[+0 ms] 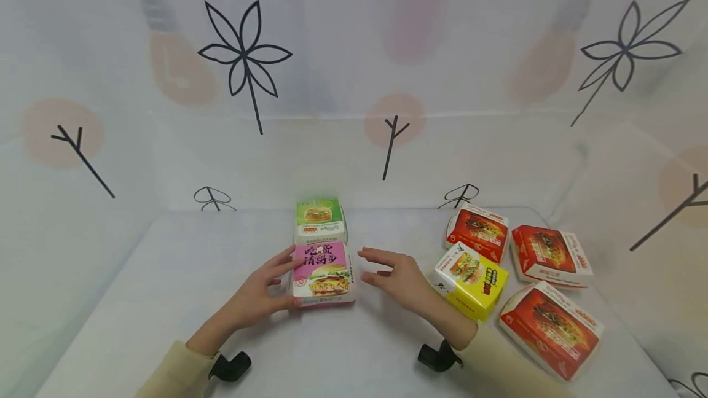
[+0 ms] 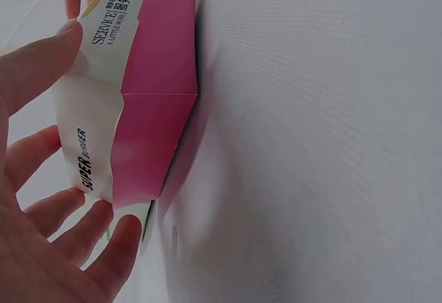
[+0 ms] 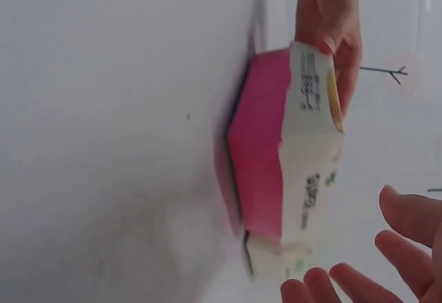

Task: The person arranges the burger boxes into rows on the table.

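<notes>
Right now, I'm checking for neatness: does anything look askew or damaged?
Yes: at the right, the yellow box and three red boxes lie at mixed angles, unlike the roughly aligned green box and pink box. No damage shows.

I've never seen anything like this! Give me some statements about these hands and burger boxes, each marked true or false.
1. The left hand touches the pink box. True.
2. The right hand holds nothing. True.
3. No other box lies beyond the pink box. False: the green box is on its far side.
4. The yellow box lies to the right of the pink box. True.
5. Only two boxes are red. False: there are three red boxes.
</notes>
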`<act>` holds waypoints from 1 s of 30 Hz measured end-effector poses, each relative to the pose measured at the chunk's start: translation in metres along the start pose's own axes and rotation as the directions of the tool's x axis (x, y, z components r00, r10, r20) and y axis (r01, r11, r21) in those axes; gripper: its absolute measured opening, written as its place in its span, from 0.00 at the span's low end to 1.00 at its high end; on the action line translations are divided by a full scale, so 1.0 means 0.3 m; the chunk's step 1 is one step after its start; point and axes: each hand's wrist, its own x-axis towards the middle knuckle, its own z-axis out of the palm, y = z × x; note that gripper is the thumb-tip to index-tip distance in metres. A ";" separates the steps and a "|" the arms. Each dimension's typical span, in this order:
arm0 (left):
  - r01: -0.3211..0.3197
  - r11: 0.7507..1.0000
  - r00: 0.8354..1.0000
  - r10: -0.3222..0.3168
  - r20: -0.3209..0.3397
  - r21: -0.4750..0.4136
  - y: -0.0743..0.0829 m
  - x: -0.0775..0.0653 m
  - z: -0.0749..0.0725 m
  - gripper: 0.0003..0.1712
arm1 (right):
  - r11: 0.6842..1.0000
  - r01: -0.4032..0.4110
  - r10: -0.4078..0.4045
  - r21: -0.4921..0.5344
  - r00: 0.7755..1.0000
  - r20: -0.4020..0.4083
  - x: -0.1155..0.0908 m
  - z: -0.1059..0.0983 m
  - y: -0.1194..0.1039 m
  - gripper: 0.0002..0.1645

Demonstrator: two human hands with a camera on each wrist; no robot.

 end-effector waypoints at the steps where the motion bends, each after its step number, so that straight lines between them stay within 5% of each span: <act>1: -0.001 1.000 1.000 0.001 0.000 0.000 0.000 0.000 -0.001 0.45 | 1.000 -0.007 0.007 -0.003 1.000 -0.007 0.002 -0.012 0.001 0.26; 19: -0.026 1.000 1.000 0.026 0.012 -0.002 -0.013 -0.017 -0.005 0.44 | 0.992 -0.095 0.090 -0.083 0.995 -0.053 -0.023 -0.341 0.027 0.33; 30: -0.036 0.999 0.999 0.036 0.008 0.000 -0.008 -0.031 -0.008 0.45 | 0.939 -0.232 0.208 -0.256 0.971 -0.116 -0.112 -0.520 0.097 0.38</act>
